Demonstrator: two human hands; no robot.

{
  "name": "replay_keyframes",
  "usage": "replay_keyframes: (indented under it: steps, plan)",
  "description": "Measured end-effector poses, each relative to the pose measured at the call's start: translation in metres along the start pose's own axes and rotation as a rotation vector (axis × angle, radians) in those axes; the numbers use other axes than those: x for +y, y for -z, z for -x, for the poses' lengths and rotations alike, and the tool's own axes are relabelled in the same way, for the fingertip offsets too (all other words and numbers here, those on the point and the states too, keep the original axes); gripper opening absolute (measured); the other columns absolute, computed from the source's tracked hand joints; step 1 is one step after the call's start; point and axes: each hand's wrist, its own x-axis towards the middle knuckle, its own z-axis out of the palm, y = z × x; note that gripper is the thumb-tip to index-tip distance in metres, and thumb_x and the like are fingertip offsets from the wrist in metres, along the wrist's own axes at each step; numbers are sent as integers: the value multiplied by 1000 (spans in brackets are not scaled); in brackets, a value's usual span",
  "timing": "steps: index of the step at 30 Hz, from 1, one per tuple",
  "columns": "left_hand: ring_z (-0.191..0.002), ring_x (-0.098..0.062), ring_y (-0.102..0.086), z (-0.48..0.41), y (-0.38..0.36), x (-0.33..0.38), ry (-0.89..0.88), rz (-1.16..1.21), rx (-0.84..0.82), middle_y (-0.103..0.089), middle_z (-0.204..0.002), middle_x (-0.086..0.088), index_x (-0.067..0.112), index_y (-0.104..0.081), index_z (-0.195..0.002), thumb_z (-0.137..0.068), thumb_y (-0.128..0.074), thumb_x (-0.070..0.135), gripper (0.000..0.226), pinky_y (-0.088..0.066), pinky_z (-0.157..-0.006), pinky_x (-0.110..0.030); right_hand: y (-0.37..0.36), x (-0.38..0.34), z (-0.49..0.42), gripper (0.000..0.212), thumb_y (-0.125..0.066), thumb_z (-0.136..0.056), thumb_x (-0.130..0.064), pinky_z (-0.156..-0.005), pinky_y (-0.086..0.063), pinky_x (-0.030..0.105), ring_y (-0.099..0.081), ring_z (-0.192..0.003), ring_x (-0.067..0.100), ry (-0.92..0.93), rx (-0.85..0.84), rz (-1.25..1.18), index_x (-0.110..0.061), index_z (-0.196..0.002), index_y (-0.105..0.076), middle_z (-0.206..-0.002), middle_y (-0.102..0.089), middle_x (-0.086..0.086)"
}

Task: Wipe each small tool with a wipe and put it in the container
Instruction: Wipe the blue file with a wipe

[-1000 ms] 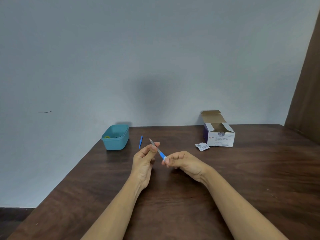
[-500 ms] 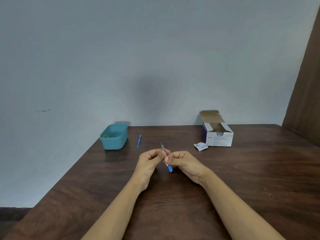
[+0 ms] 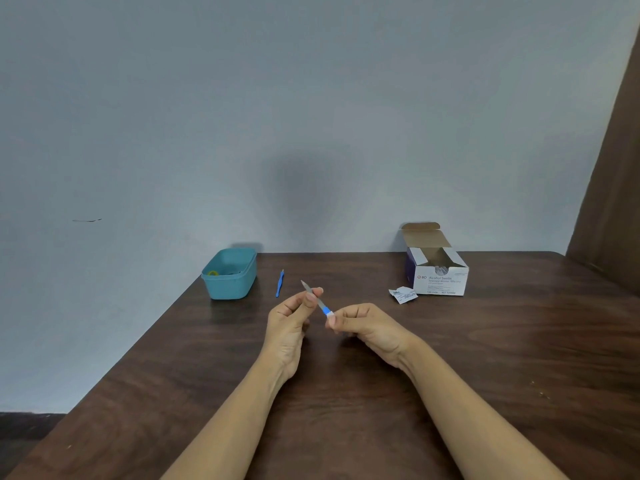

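A slim nail file (image 3: 317, 298) with a grey blade and a blue handle is held above the table between both hands. My left hand (image 3: 294, 315) pinches the grey blade near its tip. My right hand (image 3: 363, 322) pinches the blue handle end with a small white wipe (image 3: 330, 315) between its fingers. The file slants up to the left. A teal container (image 3: 230, 273) stands at the back left corner with small items inside. A blue tweezers-like tool (image 3: 280, 283) lies flat on the table right of the container.
An open white box of alcohol swabs (image 3: 438, 271) stands at the back right, with a torn wipe wrapper (image 3: 402, 294) beside it. The dark wooden table (image 3: 346, 393) meets a grey wall at the back. Its left edge runs diagonally.
Half a second ago the file stood nearly upright with the hands close together. Now it slants up-left, and my right hand has slid down to the blue handle end.
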Motion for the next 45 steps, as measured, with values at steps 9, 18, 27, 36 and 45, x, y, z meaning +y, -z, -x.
replay_keyframes:
  steps: [9,18,27,36,45]
  plan:
    - [-103,-6,-61,0,2,-3,-57,-115,-82,-75,-94,10,18,-74,-86,-73,-68,31,19,-40,-95,-28,1,6,0,11,-68,-84,-21,-79,-41,21,-59,-79,3,25,49,-50,-12,-82,-75,-75,-69,-5]
    - [-99,-7,-64,3,0,-2,-32,-161,-88,-75,-91,8,17,-74,-84,-70,-68,31,21,-42,-93,-27,-2,0,2,13,-68,-84,-24,-77,-42,16,-65,-84,-3,-12,17,-34,-14,-89,-76,-87,-74,-5]
    - [-95,-6,-57,-3,3,2,4,-21,69,-75,-88,15,16,-72,-84,-83,-66,18,6,-36,-91,-31,-2,1,2,8,-71,-81,-20,-75,-42,19,-59,-72,0,-2,16,-33,-15,-78,-74,-75,-69,-4]
    - [-84,-1,-52,-13,20,34,-104,83,188,-73,-88,14,23,-74,-81,-73,-69,28,11,-34,-68,-22,0,8,-3,13,-74,-72,-29,-87,-41,19,-64,-97,2,-5,147,-180,-17,-74,-77,-91,-75,-5]
    - [-94,-8,-64,-69,54,102,-363,-603,326,-72,-92,5,15,-75,-89,-86,-68,23,10,-44,-78,-15,-7,1,-12,34,-75,-66,-38,-75,-37,26,-53,-70,5,10,286,-208,-19,-94,-77,-92,-75,-11]
